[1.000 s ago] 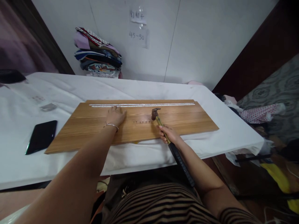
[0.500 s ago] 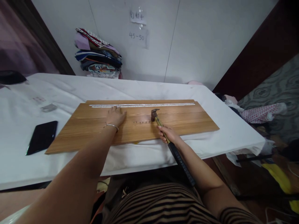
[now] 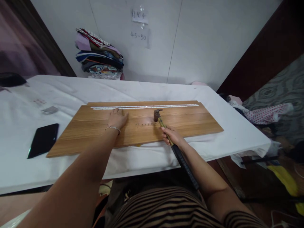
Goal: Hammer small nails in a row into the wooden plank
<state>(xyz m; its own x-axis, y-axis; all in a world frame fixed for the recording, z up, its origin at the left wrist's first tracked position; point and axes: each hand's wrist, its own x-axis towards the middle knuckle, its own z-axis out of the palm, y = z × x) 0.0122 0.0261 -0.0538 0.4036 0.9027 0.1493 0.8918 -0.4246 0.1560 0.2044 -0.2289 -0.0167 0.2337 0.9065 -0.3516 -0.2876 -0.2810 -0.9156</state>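
Note:
My right hand [image 3: 173,135] is closed around the handle of a claw hammer [image 3: 162,123], well up toward its head. The rusty hammer head is over the wooden board [image 3: 190,122], just above the right end of a short row of nails [image 3: 145,124]. Several nails stand in the board, their heads showing; the hammer hides part of the row's end. My left hand [image 3: 117,118] lies flat on the board, left of the nails, fingers stretched out by the white strips [image 3: 144,107] along the far side. A bracelet [image 3: 113,128] circles the left wrist.
The board rests on a table with a white cloth [image 3: 228,139]. A black tablet or phone [image 3: 44,139] lies left of the board, with a small clear packet [image 3: 49,110] behind it. Folded clothes [image 3: 101,57] are stacked at the back wall. Cloths [image 3: 266,113] hang beyond the right edge.
The hammer head has risen slightly off the nails, so more of the row shows beneath it. My left hand has stayed in place.

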